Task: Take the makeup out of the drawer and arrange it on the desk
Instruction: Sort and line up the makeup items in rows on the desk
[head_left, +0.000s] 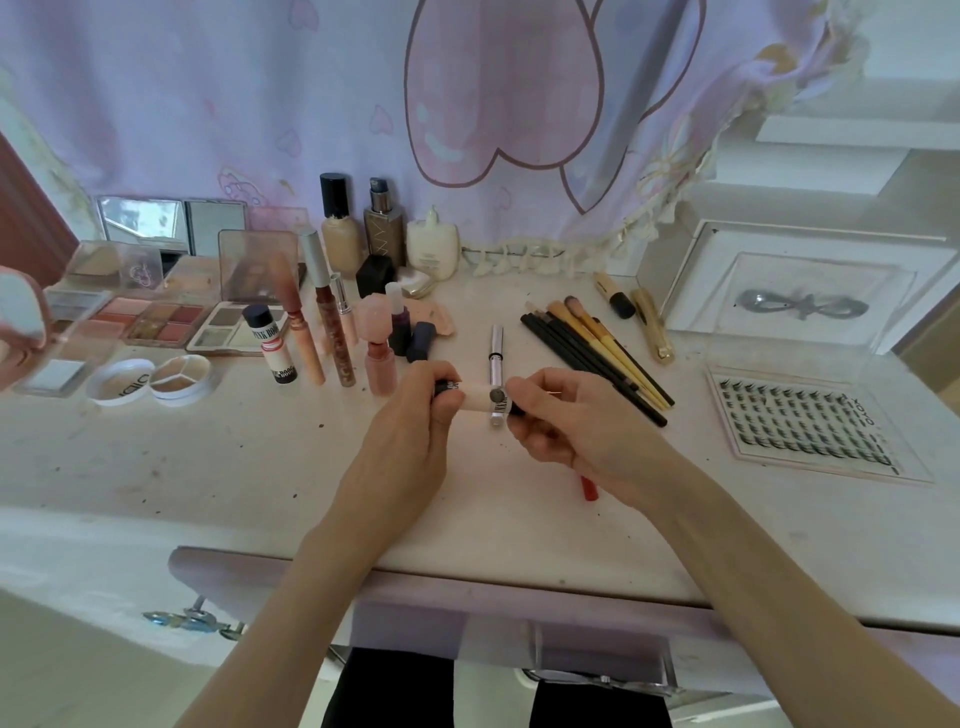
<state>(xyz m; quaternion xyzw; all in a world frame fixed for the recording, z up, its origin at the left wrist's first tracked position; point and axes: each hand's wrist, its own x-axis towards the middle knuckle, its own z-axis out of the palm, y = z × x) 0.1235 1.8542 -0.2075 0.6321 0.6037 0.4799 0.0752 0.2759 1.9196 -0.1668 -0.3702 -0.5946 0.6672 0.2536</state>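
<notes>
While both hands work above the middle of the pale stained desk (218, 467), a small cream cylindrical makeup tube with a black printed label (480, 399) is held level between them: left hand (410, 415) curls round its dark left end, right hand (563, 423) pinches the right end by the label. Tube sits clear of the desk surface, just over a slim silver pen-shaped stick (496, 358) lying on the desk. A red pencil tip (588, 487) pokes out from under the right wrist. Right of the hands: fan of black and yellow makeup brushes (597, 353), then a clear tray of false lashes (810, 423) far right. Left side: open eyeshadow palettes (156, 319), round white compact (150, 382), row of lip-gloss tubes (332, 332). Far edge: foundation bottles (340, 228) upright against the lilac heart-print curtain (260, 104). Lilac drawer (519, 608) at near edge, partly open below the desk.
</notes>
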